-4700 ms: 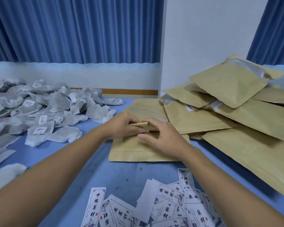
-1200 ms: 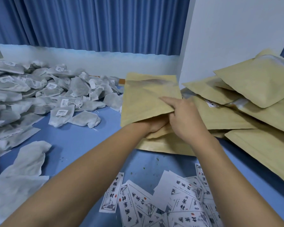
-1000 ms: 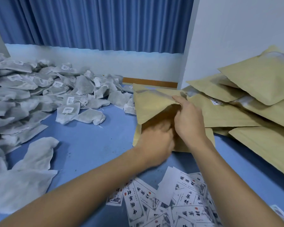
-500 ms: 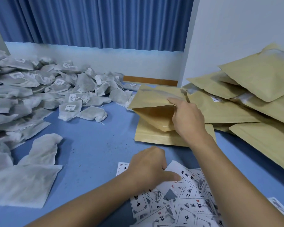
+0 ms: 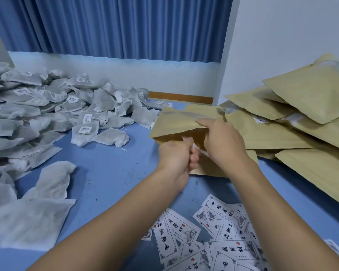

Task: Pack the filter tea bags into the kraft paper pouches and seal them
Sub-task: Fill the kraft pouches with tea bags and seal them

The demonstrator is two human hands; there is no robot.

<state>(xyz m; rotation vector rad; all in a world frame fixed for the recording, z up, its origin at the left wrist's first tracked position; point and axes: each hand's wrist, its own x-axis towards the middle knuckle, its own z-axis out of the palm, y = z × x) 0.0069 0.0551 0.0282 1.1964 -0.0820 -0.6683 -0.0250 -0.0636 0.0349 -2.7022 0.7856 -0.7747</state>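
Head view: on the blue table (image 5: 110, 173), the open kraft pouch (image 5: 176, 124) sits just right of centre with its mouth turned toward the person, resting on a flat pouch (image 5: 207, 171). The right hand (image 5: 223, 141) pinches the upper lip and lifts it, thumb under and fingers on top. The left hand (image 5: 174, 157) is curled at the mouth, fingertips pinching a white slip (image 5: 197, 148). It is probably one of the printed cards, but too little of it shows to be sure.

To do this step well, the right hand should hold the lip high and taut so the mouth gapes. The left hand should push the slip in flat along the lower wall, clear of the seal strip. No tea bag is in either hand, so filling and sealing look yet to come.

The tea bags (image 5: 47, 114) are heaped across the left of the table, the nearest one near the pouch mouth. Bare table between them gives the left hand a free path. The stack of kraft pouches (image 5: 282, 133) crowds the right side and touches the open pouch, so there is little room to swing that way. The printed cards (image 5: 223, 231) are scattered near the table's front edge under the forearms, where a dragged wrist could sweep them off.
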